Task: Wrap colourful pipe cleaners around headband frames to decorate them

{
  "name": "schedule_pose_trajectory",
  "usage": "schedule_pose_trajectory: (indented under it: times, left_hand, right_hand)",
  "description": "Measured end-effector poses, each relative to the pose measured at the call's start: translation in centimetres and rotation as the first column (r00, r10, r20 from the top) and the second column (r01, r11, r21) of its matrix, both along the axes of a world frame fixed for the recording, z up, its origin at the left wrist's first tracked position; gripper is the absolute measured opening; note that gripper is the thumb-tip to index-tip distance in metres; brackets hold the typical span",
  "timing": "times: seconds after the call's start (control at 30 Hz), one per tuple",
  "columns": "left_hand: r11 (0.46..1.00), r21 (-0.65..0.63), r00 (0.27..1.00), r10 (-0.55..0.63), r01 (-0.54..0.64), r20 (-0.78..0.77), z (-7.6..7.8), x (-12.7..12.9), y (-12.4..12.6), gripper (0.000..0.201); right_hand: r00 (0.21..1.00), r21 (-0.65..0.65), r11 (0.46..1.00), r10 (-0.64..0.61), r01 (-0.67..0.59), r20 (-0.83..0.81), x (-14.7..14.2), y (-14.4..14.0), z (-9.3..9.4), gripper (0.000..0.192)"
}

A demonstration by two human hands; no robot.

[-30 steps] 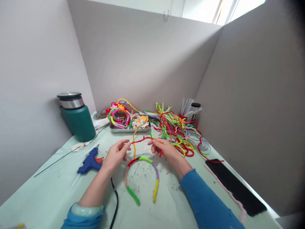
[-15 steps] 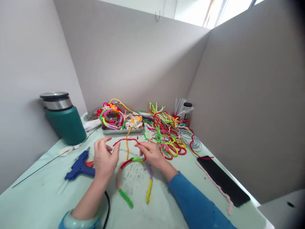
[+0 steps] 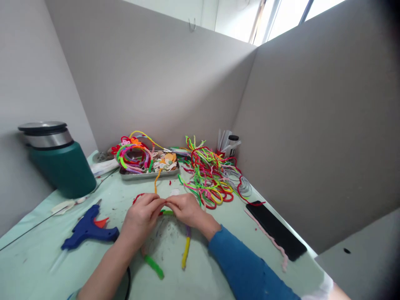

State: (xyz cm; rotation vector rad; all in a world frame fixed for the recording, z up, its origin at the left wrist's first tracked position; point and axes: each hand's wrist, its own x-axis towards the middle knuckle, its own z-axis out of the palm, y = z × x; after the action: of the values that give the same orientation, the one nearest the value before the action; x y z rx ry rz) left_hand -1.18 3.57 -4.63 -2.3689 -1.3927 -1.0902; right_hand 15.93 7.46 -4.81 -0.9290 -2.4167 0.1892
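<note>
My left hand [image 3: 142, 216] and my right hand [image 3: 186, 211] meet fingertip to fingertip, both pinching a thin red pipe cleaner [image 3: 138, 197]. Its loose end curves out past the left knuckles; the middle is hidden by my fingers. Beneath the hands lies a headband-shaped arch [image 3: 186, 252] wrapped in colored fuzzy sections, with one green end and one yellow end showing. The hands cover most of its top. An orange pipe cleaner [image 3: 158, 180] stretches from behind my fingers toward the tray.
Left of my hands lies a blue glue gun [image 3: 89, 228], with a green bottle [image 3: 64, 168] behind it. A metal tray [image 3: 150, 176] holds fuzzy rings and scraps. Right of it is a heap of pipe cleaners [image 3: 209, 175]. A black phone-like slab [image 3: 278, 231] and pink strand [image 3: 268, 237] lie right.
My hands have come together from apart, and the left fingers have closed on the red pipe cleaner. The view has shifted slightly, moving the table things leftward.
</note>
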Motion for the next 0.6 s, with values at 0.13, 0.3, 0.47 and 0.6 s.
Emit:
schedule_pose_trajectory:
  times: [0.13,0.3,0.47,0.6]
  left_hand:
    - [0.995,0.014,0.977,0.1,-0.099,-0.189,0.6,0.1,-0.2,0.018]
    - [0.992,0.054,0.974,0.124,-0.116,-0.188,1.1,0.0,-0.4,0.015]
    - [0.995,0.002,0.995,0.095,-0.095,0.01,0.5,-0.1,-0.5,0.02]
    - [0.989,-0.137,0.986,0.077,-0.057,0.149,0.1,0.2,-0.5,0.025]
  right_hand:
    - [0.999,-0.012,1.0,-0.019,0.02,0.05,0.0,-0.2,0.3,0.029]
    - [0.993,-0.135,0.991,-0.028,0.012,-0.119,1.1,0.0,1.4,0.031]
    - [0.939,-0.249,0.91,-0.345,0.33,-0.014,5.4,2.0,1.8,0.043]
    - [0.8,-0.073,0.801,-0.58,0.594,0.15,9.3,3.3,1.6,0.027]
